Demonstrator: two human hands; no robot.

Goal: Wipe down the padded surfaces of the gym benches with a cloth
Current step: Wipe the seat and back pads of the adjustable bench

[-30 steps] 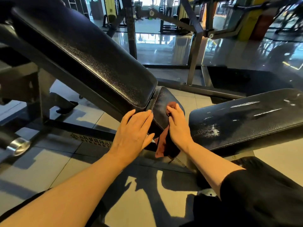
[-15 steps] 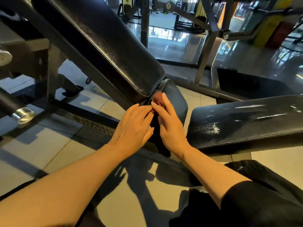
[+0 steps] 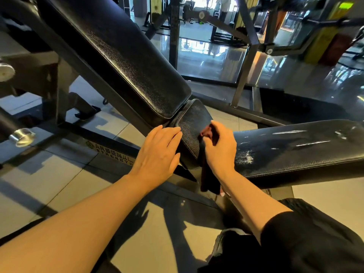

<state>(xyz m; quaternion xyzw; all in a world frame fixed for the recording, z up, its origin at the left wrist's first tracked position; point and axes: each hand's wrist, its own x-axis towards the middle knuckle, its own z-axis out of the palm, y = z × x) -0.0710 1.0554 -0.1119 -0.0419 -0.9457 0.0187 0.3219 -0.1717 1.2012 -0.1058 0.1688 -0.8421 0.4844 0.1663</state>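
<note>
Fingers [image 3: 214, 133] of the right hand [image 3: 220, 148] grip the cloth [image 3: 208, 133] on the seat pad's [image 3: 194, 123] right edge; left hand [image 3: 157, 152] lies flat, bracing its left side.

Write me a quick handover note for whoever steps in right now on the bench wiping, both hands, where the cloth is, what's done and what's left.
Left hand: flat, fingers straight, resting on the left edge of the small seat pad, holding nothing.
Right hand: grips the dark red cloth against the right side of that pad; the cloth's tail hangs below the hand.
Done: cannot tell for certain; the flat bench pad on the right shows shiny streaks and may already be wiped.
Left: finish the seat pad, then likely the long inclined back pad above it, which shows no streaks.
</note>
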